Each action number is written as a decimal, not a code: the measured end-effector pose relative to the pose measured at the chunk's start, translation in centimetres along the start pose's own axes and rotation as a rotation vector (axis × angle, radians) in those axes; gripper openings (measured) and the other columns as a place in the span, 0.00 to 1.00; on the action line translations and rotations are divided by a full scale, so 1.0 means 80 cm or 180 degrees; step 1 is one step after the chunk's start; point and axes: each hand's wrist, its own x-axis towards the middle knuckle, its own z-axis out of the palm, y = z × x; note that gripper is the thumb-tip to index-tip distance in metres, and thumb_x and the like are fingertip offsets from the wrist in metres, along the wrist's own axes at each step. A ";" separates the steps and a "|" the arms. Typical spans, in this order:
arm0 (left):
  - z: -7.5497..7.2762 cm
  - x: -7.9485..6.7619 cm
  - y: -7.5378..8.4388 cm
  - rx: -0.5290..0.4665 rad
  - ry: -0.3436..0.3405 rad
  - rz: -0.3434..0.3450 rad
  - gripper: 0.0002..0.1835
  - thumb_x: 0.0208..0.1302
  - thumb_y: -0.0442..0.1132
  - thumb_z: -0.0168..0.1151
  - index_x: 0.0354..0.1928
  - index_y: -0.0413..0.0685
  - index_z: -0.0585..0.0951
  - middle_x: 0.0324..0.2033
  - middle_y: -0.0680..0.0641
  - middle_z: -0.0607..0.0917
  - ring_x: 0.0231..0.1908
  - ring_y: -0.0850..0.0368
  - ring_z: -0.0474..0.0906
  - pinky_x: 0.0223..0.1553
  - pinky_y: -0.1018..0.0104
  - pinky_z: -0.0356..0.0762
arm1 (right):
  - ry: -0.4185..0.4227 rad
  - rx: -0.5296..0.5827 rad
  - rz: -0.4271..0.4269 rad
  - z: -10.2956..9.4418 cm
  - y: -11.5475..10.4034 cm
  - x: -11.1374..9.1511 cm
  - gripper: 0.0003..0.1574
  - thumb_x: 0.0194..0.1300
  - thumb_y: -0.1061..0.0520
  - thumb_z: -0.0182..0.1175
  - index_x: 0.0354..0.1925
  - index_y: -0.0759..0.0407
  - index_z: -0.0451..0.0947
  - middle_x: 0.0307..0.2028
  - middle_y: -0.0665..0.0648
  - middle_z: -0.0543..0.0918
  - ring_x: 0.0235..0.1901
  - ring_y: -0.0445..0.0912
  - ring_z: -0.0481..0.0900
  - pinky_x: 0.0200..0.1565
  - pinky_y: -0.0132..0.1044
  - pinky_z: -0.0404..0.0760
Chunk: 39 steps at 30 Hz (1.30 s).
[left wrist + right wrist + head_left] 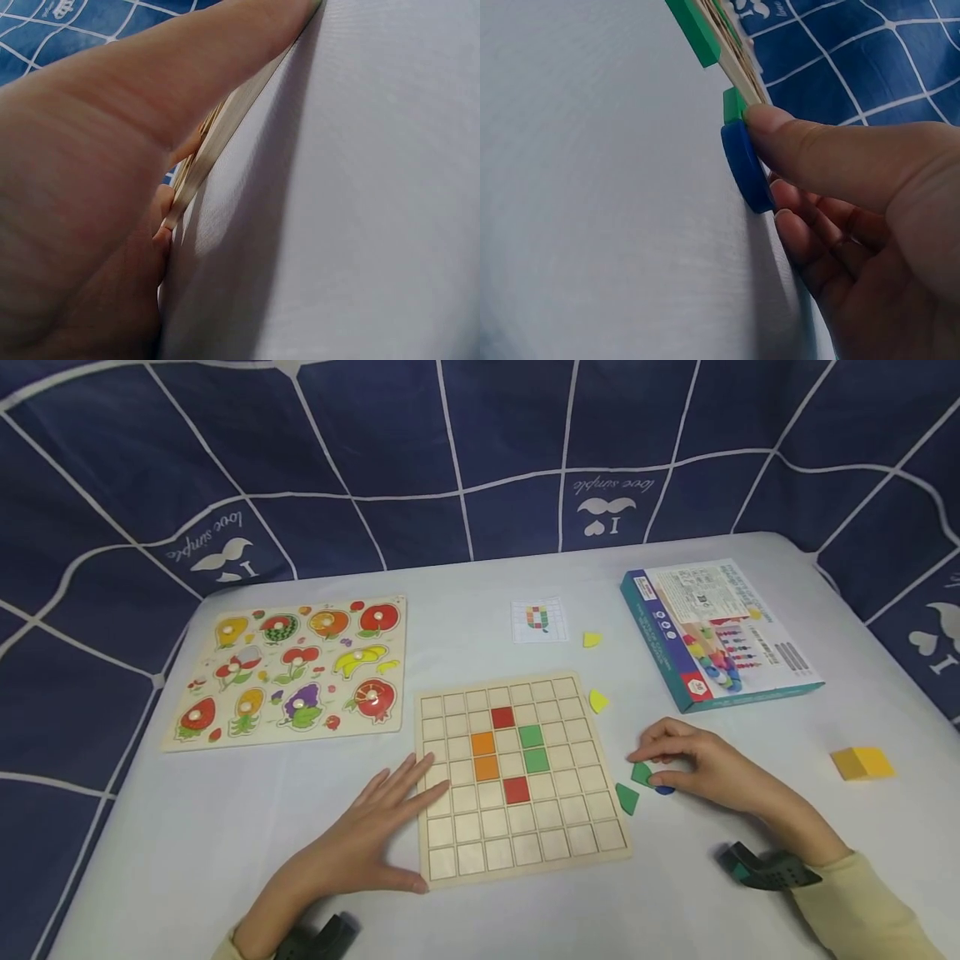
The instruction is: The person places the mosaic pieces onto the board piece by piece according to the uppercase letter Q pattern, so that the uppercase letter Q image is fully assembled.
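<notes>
A square wooden grid board (457, 866) lies on the table with two red, two orange and two green square tiles (531, 737) in its cells. My left hand (360, 839) lies spread at its left side, fingertips over the edge and thumb at the near-left corner. Right of the board, my right hand (708, 764) pinches a green rounded piece (641, 773) between thumb and fingers. A blue rounded piece (742, 165) lies under the thumb, against the green one. Another green piece (627, 798) rests beside the board's right edge.
Two yellow rounded pieces (597, 701) lie near the board's far-right corner. Behind it is a small pattern card (540, 620). A fruit puzzle board (341, 693) lies at left, a toy box (720, 635) at back right, and a yellow block (861, 763) at far right.
</notes>
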 end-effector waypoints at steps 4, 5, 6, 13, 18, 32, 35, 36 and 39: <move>-0.001 0.000 0.000 -0.0026 0.0004 -0.0001 0.60 0.31 0.64 0.74 0.72 0.63 0.57 0.72 0.55 0.41 0.70 0.54 0.33 0.64 0.44 0.35 | 0.0026 -0.0115 0.0011 0.001 -0.002 0.002 0.21 0.47 0.64 0.72 0.43 0.57 0.84 0.42 0.47 0.76 0.42 0.40 0.71 0.43 0.21 0.69; -0.001 0.000 0.000 -0.0022 0.0004 0.0001 0.60 0.31 0.65 0.74 0.72 0.64 0.57 0.72 0.55 0.41 0.70 0.54 0.33 0.64 0.45 0.35 | 0.0031 -0.0137 0.0022 0.001 -0.003 0.002 0.21 0.47 0.64 0.72 0.44 0.57 0.84 0.42 0.47 0.75 0.41 0.40 0.71 0.43 0.21 0.69; -0.001 0.000 0.000 -0.0020 0.0005 0.0003 0.60 0.31 0.66 0.73 0.72 0.64 0.56 0.72 0.55 0.41 0.70 0.54 0.33 0.64 0.45 0.35 | 0.0037 -0.0151 0.0032 0.002 -0.003 0.002 0.21 0.47 0.64 0.72 0.43 0.57 0.84 0.42 0.47 0.75 0.41 0.40 0.71 0.42 0.21 0.70; 0.000 0.001 0.000 -0.0015 0.0027 0.0044 0.60 0.31 0.65 0.73 0.72 0.63 0.57 0.72 0.55 0.42 0.70 0.54 0.33 0.64 0.44 0.36 | 0.0089 -0.0143 0.0024 0.003 -0.003 0.002 0.21 0.46 0.62 0.72 0.43 0.56 0.83 0.41 0.47 0.75 0.39 0.40 0.72 0.38 0.25 0.71; 0.001 -0.001 0.002 -0.0011 0.0029 0.0026 0.60 0.31 0.64 0.74 0.72 0.64 0.57 0.72 0.55 0.42 0.70 0.54 0.33 0.64 0.44 0.36 | 0.0090 -0.0135 0.0005 0.004 -0.005 0.001 0.23 0.44 0.61 0.74 0.43 0.56 0.83 0.41 0.47 0.75 0.38 0.40 0.72 0.37 0.24 0.71; 0.000 -0.002 0.002 0.0000 0.0022 0.0017 0.60 0.31 0.67 0.71 0.72 0.64 0.56 0.72 0.55 0.42 0.70 0.55 0.33 0.64 0.45 0.35 | 0.0191 -0.0311 0.0276 0.009 -0.013 0.004 0.26 0.42 0.65 0.75 0.40 0.52 0.75 0.32 0.43 0.72 0.31 0.39 0.69 0.32 0.27 0.70; 0.000 -0.002 0.001 -0.0002 0.0023 0.0017 0.60 0.32 0.67 0.71 0.72 0.64 0.56 0.72 0.55 0.42 0.70 0.54 0.33 0.64 0.46 0.35 | 0.0203 -0.0326 0.0402 0.009 -0.015 0.005 0.26 0.41 0.65 0.75 0.38 0.51 0.75 0.30 0.43 0.73 0.30 0.39 0.70 0.31 0.28 0.71; 0.000 -0.002 0.001 0.0004 0.0028 0.0021 0.60 0.32 0.67 0.71 0.72 0.64 0.56 0.72 0.55 0.42 0.70 0.54 0.34 0.64 0.46 0.35 | 0.0209 -0.0325 0.0450 0.009 -0.015 0.005 0.25 0.41 0.65 0.75 0.37 0.51 0.75 0.29 0.43 0.73 0.29 0.39 0.71 0.31 0.28 0.72; 0.000 -0.001 0.000 0.0005 0.0046 0.0038 0.59 0.32 0.68 0.71 0.72 0.64 0.57 0.72 0.55 0.42 0.70 0.54 0.34 0.64 0.46 0.35 | 0.0226 -0.0251 0.0643 0.006 -0.017 0.005 0.21 0.43 0.67 0.73 0.34 0.51 0.76 0.28 0.43 0.75 0.28 0.40 0.72 0.31 0.29 0.75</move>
